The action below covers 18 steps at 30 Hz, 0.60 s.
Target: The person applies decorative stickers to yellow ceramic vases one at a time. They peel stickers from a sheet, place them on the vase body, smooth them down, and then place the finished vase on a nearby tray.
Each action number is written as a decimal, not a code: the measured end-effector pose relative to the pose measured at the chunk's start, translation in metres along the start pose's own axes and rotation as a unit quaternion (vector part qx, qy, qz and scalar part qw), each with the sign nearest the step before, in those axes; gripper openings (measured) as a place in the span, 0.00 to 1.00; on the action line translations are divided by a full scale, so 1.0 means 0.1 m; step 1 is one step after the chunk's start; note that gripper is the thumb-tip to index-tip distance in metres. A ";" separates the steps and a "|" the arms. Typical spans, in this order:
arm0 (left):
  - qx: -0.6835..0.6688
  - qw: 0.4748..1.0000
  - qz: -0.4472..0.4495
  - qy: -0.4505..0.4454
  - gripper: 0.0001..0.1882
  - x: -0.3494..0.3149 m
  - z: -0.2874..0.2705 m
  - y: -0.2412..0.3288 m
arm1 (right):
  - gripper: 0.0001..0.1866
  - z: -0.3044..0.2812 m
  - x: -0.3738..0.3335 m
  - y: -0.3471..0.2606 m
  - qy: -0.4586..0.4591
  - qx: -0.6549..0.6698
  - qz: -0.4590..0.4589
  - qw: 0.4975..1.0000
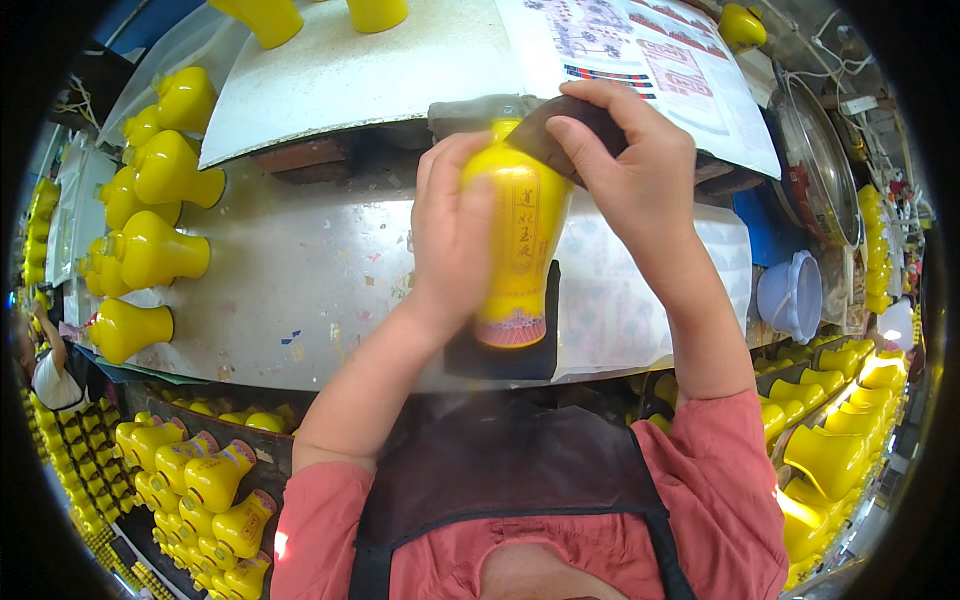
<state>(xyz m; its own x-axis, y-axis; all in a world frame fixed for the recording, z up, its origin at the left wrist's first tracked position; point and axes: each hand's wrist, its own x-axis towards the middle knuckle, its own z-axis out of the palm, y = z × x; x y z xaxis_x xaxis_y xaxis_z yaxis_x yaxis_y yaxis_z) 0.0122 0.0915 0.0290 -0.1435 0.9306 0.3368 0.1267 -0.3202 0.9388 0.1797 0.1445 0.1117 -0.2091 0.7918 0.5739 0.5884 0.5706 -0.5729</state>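
Observation:
A glossy yellow vase-shaped bottle (522, 230) lies on its side on the metal worktable, its neck away from me and its base toward me. Dark lettering runs down its front, and a pink and blue patterned band circles the base. My left hand (452, 215) is wrapped over the bottle's left side, slightly blurred. Between the thumb and fingers of my right hand (640, 150) is a dark, flat, flexible scraper (570, 128), its edge against the bottle's shoulder near the neck. Under the bottle's base lies a black pad (500, 360).
Plain yellow bottles (165, 250) line the table's left side. Beyond the work sits a white board (380, 85) with printed decal sheets (640, 50). A pale bucket (792, 295) stands at the right. Racks of decorated bottles (215, 480) and more yellow bottles (830, 450) flank me. Another person (55, 375) is at far left.

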 end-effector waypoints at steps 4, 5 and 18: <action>-0.089 0.995 -0.034 0.002 0.21 -0.02 0.01 -0.03 | 0.10 -0.05 -0.10 -0.13 -0.019 0.102 0.017 0.994; -0.085 0.996 -0.039 0.007 0.21 -0.03 0.02 -0.04 | 0.10 -0.02 -0.09 -0.14 -0.006 0.024 -0.086 0.996; -0.119 0.991 -0.055 -0.039 0.39 -0.05 -0.03 -0.06 | 0.09 0.04 0.49 -0.28 -0.245 -0.112 -0.158 0.950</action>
<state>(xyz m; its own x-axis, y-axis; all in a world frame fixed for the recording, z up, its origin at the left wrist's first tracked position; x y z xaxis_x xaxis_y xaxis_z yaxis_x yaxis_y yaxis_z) 0.0096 0.0880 0.0219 -0.0657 0.9699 0.2344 -0.1223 -0.2409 0.9628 0.1498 0.1678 0.1536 -0.7097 0.6259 0.3234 0.5756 0.7799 -0.2459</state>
